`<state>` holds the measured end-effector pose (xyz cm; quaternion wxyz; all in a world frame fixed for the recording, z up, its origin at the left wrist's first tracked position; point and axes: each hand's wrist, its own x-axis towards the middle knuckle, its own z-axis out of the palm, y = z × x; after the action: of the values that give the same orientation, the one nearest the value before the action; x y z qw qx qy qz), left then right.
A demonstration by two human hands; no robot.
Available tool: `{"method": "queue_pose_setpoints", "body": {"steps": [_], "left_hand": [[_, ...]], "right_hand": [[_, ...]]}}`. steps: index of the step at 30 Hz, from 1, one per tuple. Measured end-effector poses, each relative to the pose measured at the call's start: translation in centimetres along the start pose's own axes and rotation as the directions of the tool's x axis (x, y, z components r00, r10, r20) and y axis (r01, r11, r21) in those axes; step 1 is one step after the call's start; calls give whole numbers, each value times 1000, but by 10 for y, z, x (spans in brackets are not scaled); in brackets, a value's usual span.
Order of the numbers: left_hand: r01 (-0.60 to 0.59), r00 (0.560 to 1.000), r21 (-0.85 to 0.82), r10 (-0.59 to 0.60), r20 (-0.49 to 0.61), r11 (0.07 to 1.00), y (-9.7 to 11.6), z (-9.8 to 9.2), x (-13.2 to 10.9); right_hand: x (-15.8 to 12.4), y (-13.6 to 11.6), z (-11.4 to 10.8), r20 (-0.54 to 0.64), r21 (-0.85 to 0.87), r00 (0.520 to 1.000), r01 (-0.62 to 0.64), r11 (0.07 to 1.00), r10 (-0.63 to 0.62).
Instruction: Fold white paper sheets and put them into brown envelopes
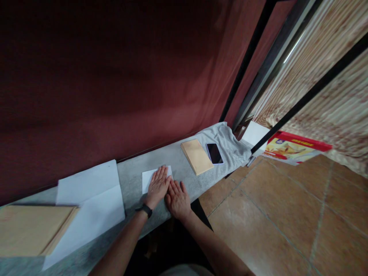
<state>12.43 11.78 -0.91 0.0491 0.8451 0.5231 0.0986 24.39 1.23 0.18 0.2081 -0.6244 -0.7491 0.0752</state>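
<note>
A small white sheet of paper [146, 180], seemingly folded, lies flat on the narrow grey table [130, 172]. My left hand [158, 184], with a dark band on its wrist, rests palm down across the paper with its fingers stretched out. Beside it, my right hand [177, 198] lies with its fingers extended at the paper's lower right edge, close against the left hand. Both hands cover part of the sheet. Neither grips anything. Right of the hands sits a small stack of tan envelopes [197, 156].
A phone [214, 153] lies on rumpled grey cloth [230, 143] at the table's right end. White sheets [100, 199] and a thicker stack of tan envelopes [34, 230] are at left. A red wall backs the table. A red-and-yellow box [296, 147] stands near black poles.
</note>
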Motion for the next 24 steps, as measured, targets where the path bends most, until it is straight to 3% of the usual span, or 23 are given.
{"method": "queue_pose_setpoints", "body": {"steps": [8,17,24], "left_hand": [[194,976,87,-183,-117,977,-50,-7,-35],[233,966,106,-218,-137,967,-49,-8,-42],[267,950,86,-248,-188,960,-49,-7,-48]], "right_hand": [[5,-1,1,6,16,999,-38,999,38],[70,17,11,39,-44,998,-47,998,48],[79,31,15,17,-81,995,-98,992,100]]}}
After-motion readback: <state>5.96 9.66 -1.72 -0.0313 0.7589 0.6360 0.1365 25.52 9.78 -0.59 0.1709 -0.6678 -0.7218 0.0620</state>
